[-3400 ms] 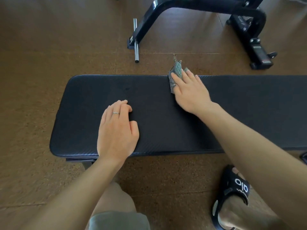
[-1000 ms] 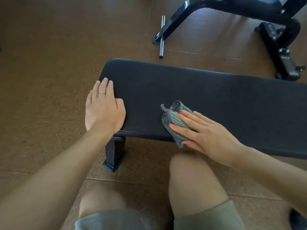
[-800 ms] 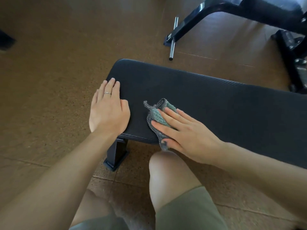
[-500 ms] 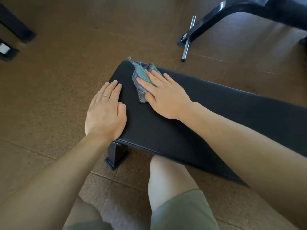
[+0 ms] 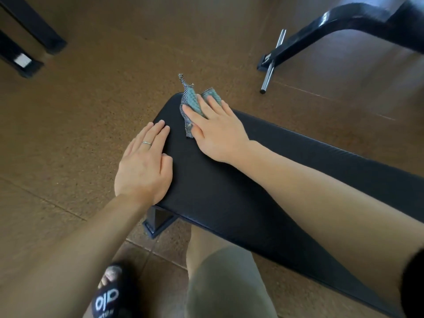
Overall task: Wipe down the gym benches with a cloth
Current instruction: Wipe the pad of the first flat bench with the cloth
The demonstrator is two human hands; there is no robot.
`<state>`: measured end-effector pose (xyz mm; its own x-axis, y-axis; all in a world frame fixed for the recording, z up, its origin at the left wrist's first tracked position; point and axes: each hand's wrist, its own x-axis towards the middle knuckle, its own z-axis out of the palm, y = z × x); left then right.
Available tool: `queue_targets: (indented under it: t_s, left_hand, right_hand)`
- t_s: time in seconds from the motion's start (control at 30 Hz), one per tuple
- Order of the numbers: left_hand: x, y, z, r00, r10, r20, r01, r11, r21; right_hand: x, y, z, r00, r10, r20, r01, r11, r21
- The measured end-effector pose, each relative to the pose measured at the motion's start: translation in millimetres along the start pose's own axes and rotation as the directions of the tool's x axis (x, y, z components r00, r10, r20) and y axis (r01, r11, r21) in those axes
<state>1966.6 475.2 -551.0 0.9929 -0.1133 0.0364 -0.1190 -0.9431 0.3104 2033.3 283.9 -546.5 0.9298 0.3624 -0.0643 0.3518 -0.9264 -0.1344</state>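
A black padded gym bench (image 5: 220, 193) runs from the middle of the view to the lower right. A grey-green waffle cloth (image 5: 192, 102) lies at the bench's far left corner, one tail hanging past the edge. My right hand (image 5: 218, 131) presses flat on the cloth with straight fingers. My left hand (image 5: 144, 166), with a ring on one finger, rests flat on the bench's left end near its front edge.
A black machine frame (image 5: 344, 24) with a steel bar (image 5: 271, 67) stands on the brown floor at the upper right. Black equipment feet (image 5: 25, 49) sit at the upper left. The bench leg (image 5: 158, 220), my knee and a black sandal (image 5: 107, 294) are below.
My right hand has slid the cloth from the bench's near edge to its far left corner over the last second. My left hand stays flat at the bench's left end.
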Motion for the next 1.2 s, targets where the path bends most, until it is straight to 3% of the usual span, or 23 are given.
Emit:
queue_targets:
  t_s: [0.17, 0.33, 0.43, 0.53, 0.73, 0.87, 1.07, 1.2]
  left_hand:
    - [-1.3, -2.8, 1.4, 1.0, 0.03, -0.011, -0.03, 1.0, 0.0]
    - [-2.5, -0.7, 0.2, 0.999, 0.036, 0.002, -0.036, 0.999, -0.004]
    - [-2.2, -0.4, 2.6, 0.999, 0.044, 0.001, -0.044, 0.999, 0.003]
    - [-2.1, -0.3, 3.7, 0.999, 0.047, -0.008, -0.047, 0.999, 0.011]
    - [-0.2, -2.6, 7.3, 0.997, 0.073, -0.032, -0.073, 0.997, 0.023]
    - [0.2, -4.5, 7.1, 0.996, 0.081, -0.042, -0.08, 0.996, 0.031]
    - [-0.4, -2.1, 6.1, 0.997, 0.072, -0.041, -0.071, 0.997, 0.034]
    - [-1.3, -1.9, 7.8, 0.996, 0.07, -0.052, -0.069, 0.997, 0.025]
  right_hand:
    - [-6.9, 14.2, 0.3, 0.999, 0.027, -0.033, -0.025, 0.998, 0.063]
    - [-104.5, 81.0, -4.5, 0.954, 0.292, -0.072, -0.288, 0.955, 0.063]
    - [-111.0, 89.2, -7.4, 0.933, 0.359, -0.04, -0.356, 0.933, 0.056]
    - [-64.5, 66.5, -8.4, 0.941, 0.331, -0.063, -0.331, 0.944, 0.021]
    - [60.3, -8.8, 3.0, 0.981, 0.139, -0.132, -0.14, 0.99, -0.002]
    - [53.0, -5.0, 1.5, 0.988, 0.114, -0.107, -0.11, 0.993, 0.043]
    - [-57.0, 71.6, -3.6, 0.924, 0.369, -0.103, -0.366, 0.929, 0.043]
    - [-40.5, 51.5, -6.6, 0.89, 0.444, -0.1, -0.443, 0.896, 0.031]
